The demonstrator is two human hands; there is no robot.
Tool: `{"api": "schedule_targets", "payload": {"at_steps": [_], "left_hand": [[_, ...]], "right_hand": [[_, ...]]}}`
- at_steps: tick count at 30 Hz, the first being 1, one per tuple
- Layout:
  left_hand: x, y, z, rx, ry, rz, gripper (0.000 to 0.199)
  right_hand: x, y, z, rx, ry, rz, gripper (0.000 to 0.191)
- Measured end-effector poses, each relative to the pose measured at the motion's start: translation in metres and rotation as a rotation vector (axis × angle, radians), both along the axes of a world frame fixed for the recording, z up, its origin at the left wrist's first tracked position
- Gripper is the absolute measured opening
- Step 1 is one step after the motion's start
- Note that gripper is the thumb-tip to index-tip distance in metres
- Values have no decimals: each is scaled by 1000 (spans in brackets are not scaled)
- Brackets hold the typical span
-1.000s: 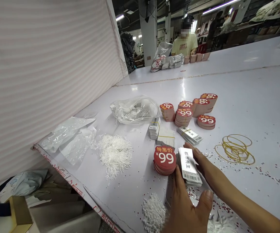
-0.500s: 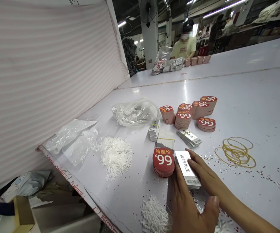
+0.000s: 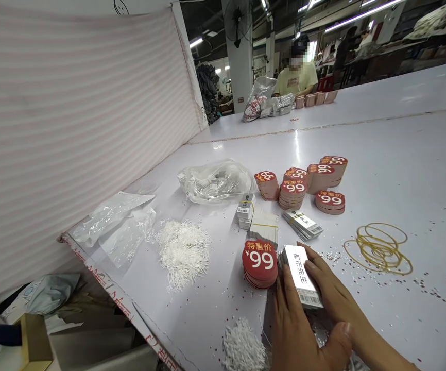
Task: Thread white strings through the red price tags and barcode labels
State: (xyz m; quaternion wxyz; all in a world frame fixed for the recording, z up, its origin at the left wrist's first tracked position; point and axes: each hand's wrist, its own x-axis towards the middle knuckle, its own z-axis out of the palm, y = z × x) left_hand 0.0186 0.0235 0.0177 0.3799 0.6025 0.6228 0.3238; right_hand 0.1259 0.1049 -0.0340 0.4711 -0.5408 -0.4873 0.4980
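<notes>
A stack of white hang tags with black lettering and barcodes [image 3: 302, 273] lies between my hands on the table. My left hand [image 3: 304, 330] presses its straight fingers along the stack's left side, thumb spread to the right. From the other side, my right hand [image 3: 333, 291] bears on the right edge with its fingers, its thumb hidden. Just left of them stands a pile of round red "99" price tags [image 3: 260, 263]. Behind sit banded white tags [image 3: 303, 222], a banded blank stack [image 3: 264, 226] and a small tag stack [image 3: 245, 210].
More red tag piles [image 3: 293, 193] stand farther back, beside a clear plastic bag [image 3: 217, 181]. White strings lie in a large heap [image 3: 184, 252] and a smaller heap [image 3: 243, 345]. Yellow rubber bands [image 3: 379, 247] and glittery specks lie right. A person [image 3: 296, 77] works across the table.
The tag stack has shifted slightly in view along with everything else as the camera tilts. Both hands keep their places at its sides, my right fingers lying a little closer along its edge.
</notes>
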Motion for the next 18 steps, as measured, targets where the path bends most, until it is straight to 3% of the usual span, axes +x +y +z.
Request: {"api": "schedule_targets", "payload": {"at_steps": [3, 6, 8, 11, 14, 16, 18], "left_hand": [[-3, 2, 6, -19, -6, -32, 95], [-5, 0, 9, -49, -16, -49, 95], [-4, -7, 4, -81, -5, -47, 96], [-9, -29, -17, -42, 81, -21, 103], [-31, -57, -40, 191, 197, -20, 87], [-54, -69, -48, 373, 269, 30, 64], [-78, -71, -51, 496, 364, 110, 48]], "right_hand": [[-2, 2, -5, -20, -4, 9, 62], [-3, 4, 2, -24, -21, 1, 64], [4, 3, 14, -18, -49, -11, 61], [32, -8, 33, -13, -128, -7, 51], [72, -34, 35, 10, -321, 185, 34], [95, -54, 25, 37, -483, 405, 27], [108, -70, 10, 82, -607, 528, 26]]}}
